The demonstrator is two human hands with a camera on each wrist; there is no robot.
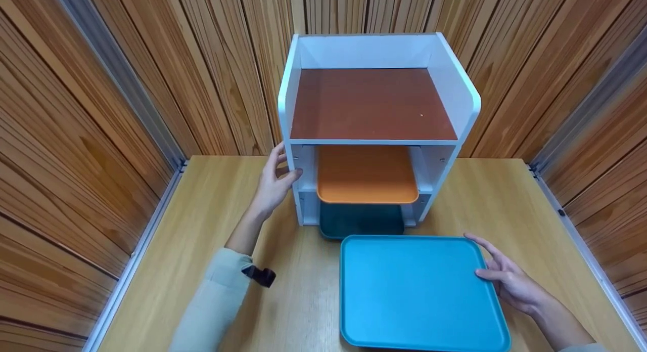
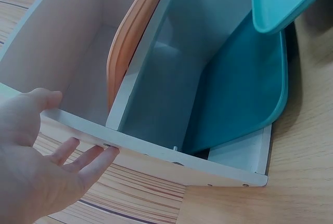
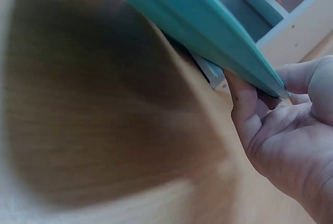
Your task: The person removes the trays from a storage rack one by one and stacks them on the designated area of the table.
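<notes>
A blue tray (image 1: 419,291) is held up in front of a white shelf unit (image 1: 374,51). My right hand (image 1: 515,283) grips the tray's right edge, thumb on top and fingers underneath; the right wrist view shows the tray (image 3: 203,26) clear of the tabletop. On the shelf unit's left side panel, my left hand (image 1: 273,185) holds the front edge, its thumb (image 2: 47,98) inside and its fingers along the outer face. An orange tray (image 1: 366,175) lies on the middle level, and a dark teal tray (image 1: 359,220) on the bottom one, its front sticking out.
The shelf unit's top level has a brown surface (image 1: 369,104) with raised walls at the back and sides. Wood-patterned panels (image 1: 76,114) enclose the wooden table (image 1: 212,190) at the back and both sides, with metal rails (image 1: 136,256) along the edges.
</notes>
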